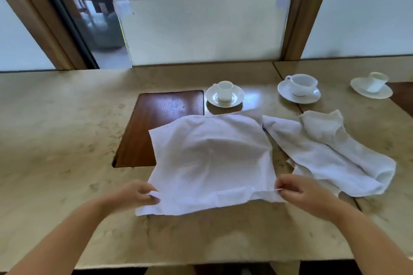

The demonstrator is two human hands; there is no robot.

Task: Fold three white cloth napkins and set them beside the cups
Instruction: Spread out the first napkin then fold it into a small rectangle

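Pinching the near corners, both hands [136, 194] [297, 192] hold a white napkin [210, 163].

The surface [67, 131] is looking like matt mottled beige stone, its inset panel [156, 123] is showing glossy reddish wood, the napkin [210, 163] soft thin white cloth, cups [225, 91] shiny white porcelain.

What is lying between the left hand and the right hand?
In the head view, the spread napkin spans the gap: the left hand pinches its near-left corner and the right hand its near-right corner.
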